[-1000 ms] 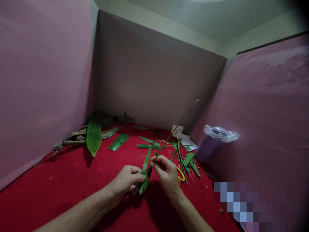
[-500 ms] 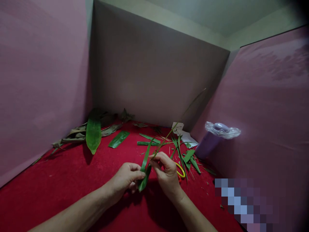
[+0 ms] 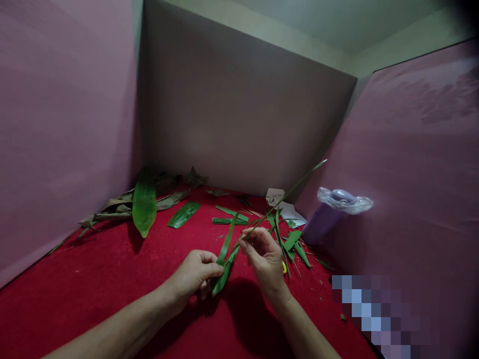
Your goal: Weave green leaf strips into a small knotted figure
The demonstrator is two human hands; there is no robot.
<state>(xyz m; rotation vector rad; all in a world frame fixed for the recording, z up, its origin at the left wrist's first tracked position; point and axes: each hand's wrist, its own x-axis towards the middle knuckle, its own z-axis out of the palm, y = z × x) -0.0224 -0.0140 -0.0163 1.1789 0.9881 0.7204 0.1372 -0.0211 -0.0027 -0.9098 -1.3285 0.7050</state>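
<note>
Between thumb and fingers, my left hand [image 3: 196, 276] pinches a folded green leaf strip [image 3: 223, 281], one end of which points up. To its right, my right hand [image 3: 264, 257] is closed on a long thin leaf stem [image 3: 295, 184]. The stem slants up to the right, and its lower end meets the folded strip; whether they are joined I cannot tell. Behind my right wrist a bit of a yellow scissor handle [image 3: 285, 268] shows, the rest hidden by the hand.
Cut leaf pieces [image 3: 294, 240] lie right of my hands, and a flat leaf piece [image 3: 184, 215] further back. A large leaf [image 3: 144, 209] and withered leaves [image 3: 118, 209] are at left. White papers [image 3: 292, 213] and a purple bin [image 3: 324, 222] with plastic lining stand at right. Pink panels flank the red cloth.
My right hand has moved a little to the right, with the stem tilting lower. It now covers most of the yellow scissor handle. My left hand stays nearly still on the leaf strip.
</note>
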